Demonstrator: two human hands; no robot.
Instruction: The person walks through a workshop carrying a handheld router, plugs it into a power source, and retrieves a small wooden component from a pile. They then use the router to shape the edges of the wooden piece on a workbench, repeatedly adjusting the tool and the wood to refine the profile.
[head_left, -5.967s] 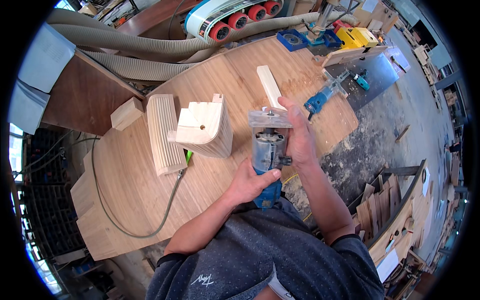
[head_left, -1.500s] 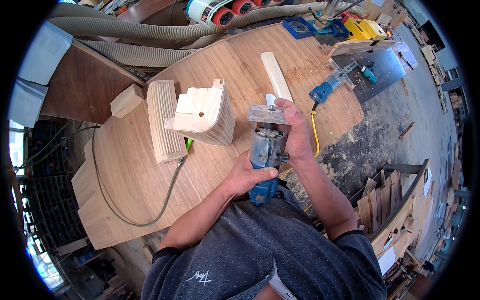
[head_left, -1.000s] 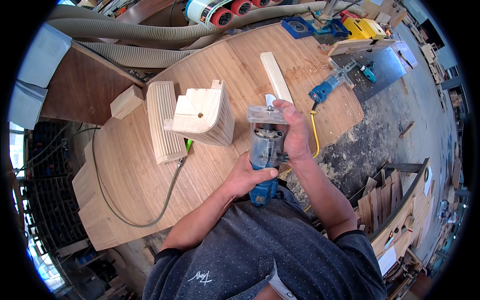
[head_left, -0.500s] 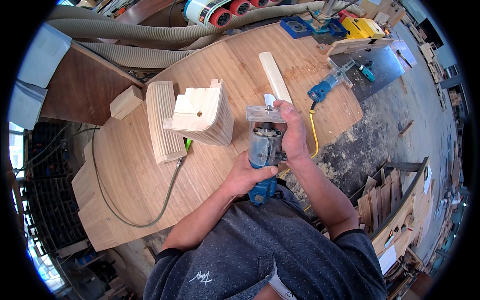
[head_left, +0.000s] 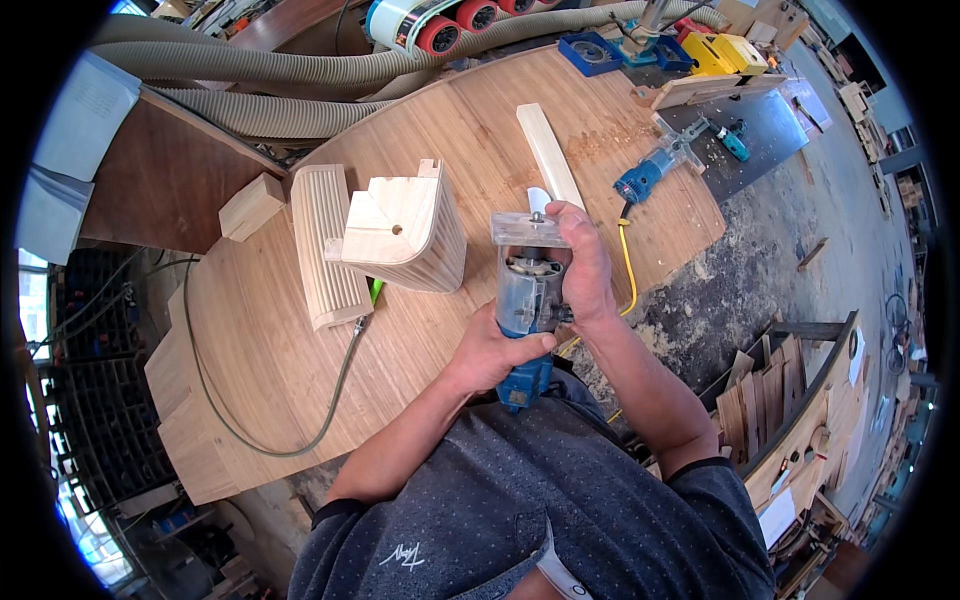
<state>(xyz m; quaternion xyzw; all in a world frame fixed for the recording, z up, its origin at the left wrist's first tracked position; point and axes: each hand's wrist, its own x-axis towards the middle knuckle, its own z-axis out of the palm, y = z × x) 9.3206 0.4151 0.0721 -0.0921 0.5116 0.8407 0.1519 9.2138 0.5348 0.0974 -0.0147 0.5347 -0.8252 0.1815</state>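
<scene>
hands: my left hand (head_left: 497, 350) and right hand (head_left: 583, 268) both wrapped tight round the blue trim router (head_left: 527, 300), base up
change: pretty much nothing, it's barely shifted, so I'm still fiddling with it
nearby: curved wood block (head_left: 405, 222) sits just left on the bench (head_left: 250, 360)

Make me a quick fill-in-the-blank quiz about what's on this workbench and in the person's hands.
1. Both hands hold a blue ____ router above the workbench.
2. The left hand grips its ____ end, nearest the person.
3. The right hand holds it just below the clear ____ plate.
4. A second blue router lies on the bench with a ____ cord.

Missing words: trim; lower; base; yellow
</scene>
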